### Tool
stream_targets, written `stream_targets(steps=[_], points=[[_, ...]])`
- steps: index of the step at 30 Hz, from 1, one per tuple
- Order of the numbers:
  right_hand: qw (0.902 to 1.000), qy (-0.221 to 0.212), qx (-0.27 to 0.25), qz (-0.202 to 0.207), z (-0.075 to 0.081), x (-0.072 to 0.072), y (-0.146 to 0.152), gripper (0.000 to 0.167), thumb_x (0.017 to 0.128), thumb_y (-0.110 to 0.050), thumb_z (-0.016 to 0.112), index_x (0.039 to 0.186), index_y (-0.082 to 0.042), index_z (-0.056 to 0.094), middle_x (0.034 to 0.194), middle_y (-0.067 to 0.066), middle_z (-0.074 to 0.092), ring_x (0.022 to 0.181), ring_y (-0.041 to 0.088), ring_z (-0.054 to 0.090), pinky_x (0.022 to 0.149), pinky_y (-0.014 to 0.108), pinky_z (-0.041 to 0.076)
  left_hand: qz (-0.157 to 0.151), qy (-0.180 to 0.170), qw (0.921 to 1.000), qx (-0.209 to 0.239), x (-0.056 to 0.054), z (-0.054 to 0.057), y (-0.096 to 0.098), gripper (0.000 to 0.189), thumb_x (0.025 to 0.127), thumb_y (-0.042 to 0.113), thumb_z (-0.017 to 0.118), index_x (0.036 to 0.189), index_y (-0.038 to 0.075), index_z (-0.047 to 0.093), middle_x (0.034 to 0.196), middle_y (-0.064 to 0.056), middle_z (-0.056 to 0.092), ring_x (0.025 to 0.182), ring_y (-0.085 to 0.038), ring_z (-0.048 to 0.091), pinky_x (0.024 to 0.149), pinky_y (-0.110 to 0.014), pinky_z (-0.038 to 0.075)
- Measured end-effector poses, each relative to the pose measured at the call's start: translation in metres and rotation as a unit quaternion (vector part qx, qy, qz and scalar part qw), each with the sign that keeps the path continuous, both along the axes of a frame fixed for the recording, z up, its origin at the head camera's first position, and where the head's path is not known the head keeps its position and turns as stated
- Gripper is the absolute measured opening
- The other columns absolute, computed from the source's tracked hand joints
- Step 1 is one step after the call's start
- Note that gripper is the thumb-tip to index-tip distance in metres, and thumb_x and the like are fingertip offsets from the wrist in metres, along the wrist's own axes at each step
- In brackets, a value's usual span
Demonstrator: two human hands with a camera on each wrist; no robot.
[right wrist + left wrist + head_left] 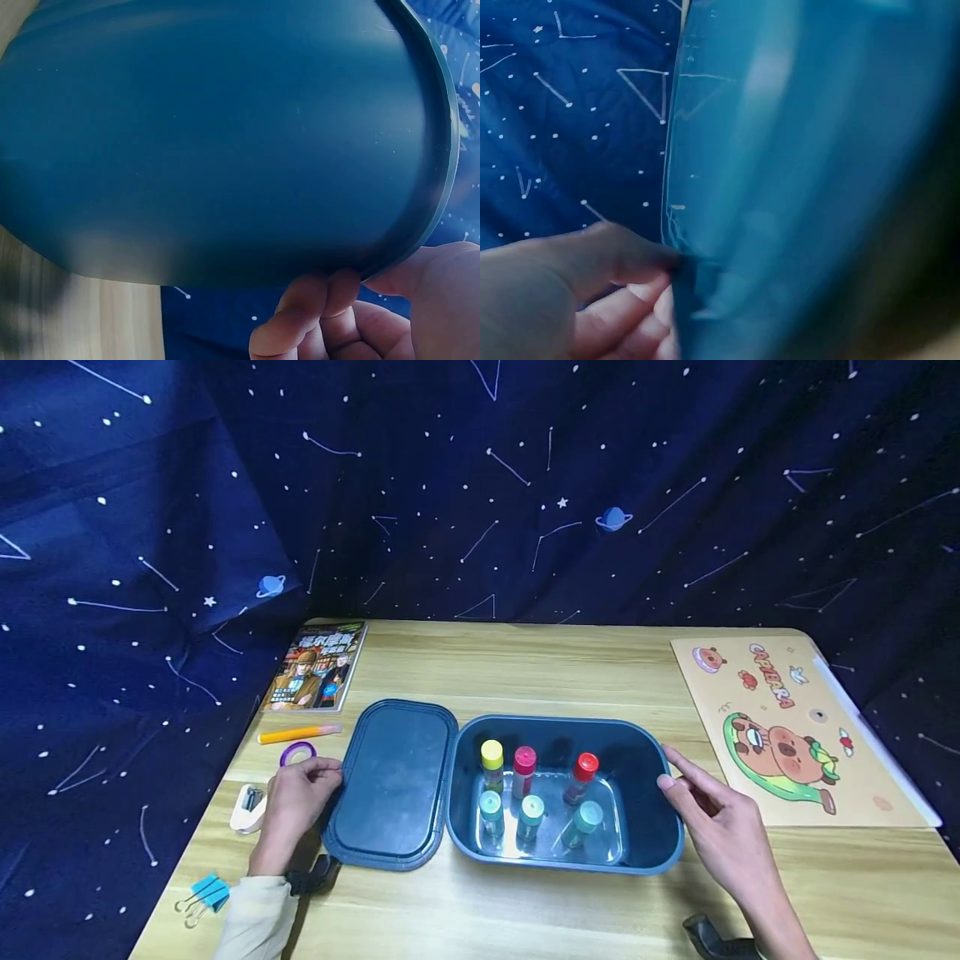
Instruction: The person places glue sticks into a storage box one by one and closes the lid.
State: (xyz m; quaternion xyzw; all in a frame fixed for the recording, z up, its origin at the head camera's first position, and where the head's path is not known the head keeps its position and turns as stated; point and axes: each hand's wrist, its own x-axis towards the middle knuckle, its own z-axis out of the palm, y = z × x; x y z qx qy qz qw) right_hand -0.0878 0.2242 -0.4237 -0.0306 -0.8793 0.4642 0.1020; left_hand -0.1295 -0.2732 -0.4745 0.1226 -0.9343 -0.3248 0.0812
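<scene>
A dark blue plastic box [652,802] stands at the middle of the table, its top uncovered. Inside are several small capped bottles: one with a yellow cap [492,753], one pink [525,758], one red [585,766], and three with teal caps [531,810]. My right hand [720,822] pinches the box's right rim, thumb inside; the right wrist view shows the fingers against the outer wall [225,150]. The matching blue lid [393,777] is left of the box, alongside its rim. My left hand [300,797] pinches the lid's left edge between thumb and fingers.
Left of the lid lie an orange marker [298,734], a purple tape ring [297,752], a white dispenser-like item [248,810] and blue binder clips [212,892]. A magazine [318,668] lies at the back left, a capybara folder [795,735] at the right.
</scene>
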Motion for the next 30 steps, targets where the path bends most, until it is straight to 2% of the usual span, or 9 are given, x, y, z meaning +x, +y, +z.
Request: stream_targets(steps=[4, 6, 9, 13, 17, 23, 25, 26, 30], points=[[1.0, 0.004, 0.002, 0.001, 0.001, -0.001, 0.0, 0.04, 0.102, -0.024, 0.068, 0.141, -0.016, 0.066, 0.082, -0.012, 0.061, 0.063, 0.005, 0.05, 0.05, 0.027, 0.039, -0.004, -0.014, 0.9953, 0.095, 0.001, 0.01, -0.002, 0.02, 0.092, 0.013, 0.074, 0.108, 0.001, 0.078, 0.087, -0.005, 0.081, 0.072, 0.011, 0.06, 0.068, -0.013, 0.047], [1.0, 0.003, 0.004, -0.002, 0.002, 0.0, 0.0, 0.04, 0.102, -0.025, 0.068, 0.141, -0.016, 0.066, 0.082, -0.012, 0.06, 0.063, 0.005, 0.05, 0.051, 0.027, 0.039, -0.013, -0.038, 0.9811, 0.189, 0.003, 0.017, -0.002, 0.029, 0.097, 0.016, 0.071, 0.12, -0.001, 0.072, 0.09, 0.004, 0.081, 0.079, 0.012, 0.062, 0.073, -0.011, 0.049], [1.0, 0.002, 0.006, -0.002, 0.001, 0.0, 0.0, 0.04, 0.102, -0.026, 0.068, 0.141, -0.017, 0.066, 0.082, -0.013, 0.06, 0.064, 0.005, 0.051, 0.051, 0.027, 0.039, -0.018, -0.063, 0.944, 0.323, 0.009, 0.026, 0.0, 0.035, 0.102, 0.021, 0.068, 0.131, 0.003, 0.066, 0.094, 0.018, 0.077, 0.087, 0.006, 0.067, 0.078, -0.014, 0.056], [0.9998, 0.013, 0.012, 0.0, 0.001, 0.0, 0.0, 0.039, 0.102, -0.024, 0.068, 0.14, -0.015, 0.067, 0.081, -0.014, 0.061, 0.063, 0.005, 0.051, 0.052, 0.026, 0.039, -0.029, -0.054, 0.8945, 0.443, 0.02, 0.037, 0.008, 0.02, 0.103, 0.017, 0.065, 0.122, 0.02, 0.069, 0.1, 0.019, 0.075, 0.09, 0.0, 0.069, 0.078, -0.019, 0.059], [0.9996, 0.022, 0.014, 0.002, 0.001, 0.001, 0.0, 0.038, 0.102, -0.022, 0.069, 0.139, -0.015, 0.068, 0.08, -0.015, 0.061, 0.062, 0.004, 0.05, 0.051, 0.027, 0.038, -0.051, 0.004, 0.8463, 0.53, 0.03, 0.047, 0.02, 0.028, 0.103, 0.004, 0.06, 0.116, 0.026, 0.071, 0.107, 0.013, 0.075, 0.098, -0.001, 0.068, 0.083, -0.018, 0.058], [0.9998, 0.014, 0.011, 0.0, 0.001, 0.002, 0.001, 0.04, 0.102, -0.024, 0.068, 0.14, -0.013, 0.067, 0.081, -0.014, 0.062, 0.063, 0.006, 0.05, 0.051, 0.028, 0.038, -0.102, 0.106, 0.7781, 0.611, 0.034, 0.073, 0.054, 0.034, 0.101, -0.009, 0.056, 0.117, 0.017, 0.07, 0.117, 0.005, 0.077, 0.106, -0.005, 0.072, 0.086, -0.018, 0.06], [1.0, 0.007, 0.006, -0.002, 0.0, 0.002, 0.001, 0.04, 0.102, -0.025, 0.068, 0.141, -0.013, 0.066, 0.082, -0.014, 0.062, 0.064, 0.006, 0.05, 0.051, 0.028, 0.038, -0.134, 0.119, 0.7684, 0.614, 0.033, 0.083, 0.069, 0.036, 0.098, -0.012, 0.056, 0.116, 0.016, 0.07, 0.118, 0.002, 0.078, 0.107, -0.008, 0.073, 0.087, -0.02, 0.061], [1.0, 0.003, 0.003, -0.002, 0.0, 0.001, 0.001, 0.041, 0.102, -0.026, 0.067, 0.141, -0.013, 0.066, 0.082, -0.014, 0.061, 0.064, 0.006, 0.05, 0.052, 0.027, 0.039, -0.154, 0.124, 0.7702, 0.606, 0.031, 0.087, 0.077, 0.038, 0.097, -0.014, 0.057, 0.116, 0.016, 0.07, 0.118, 0.002, 0.078, 0.109, -0.008, 0.073, 0.088, -0.02, 0.061], [0.9996, -0.015, -0.023, 0.006, -0.003, -0.001, 0.001, 0.042, 0.103, -0.026, 0.067, 0.142, -0.012, 0.064, 0.084, -0.014, 0.059, 0.066, 0.007, 0.049, 0.054, 0.027, 0.04, -0.255, 0.142, 0.7967, 0.529, 0.025, 0.102, 0.106, 0.036, 0.092, -0.014, 0.065, 0.116, 0.012, 0.07, 0.122, 0.001, 0.077, 0.116, -0.011, 0.072, 0.098, -0.024, 0.058]])
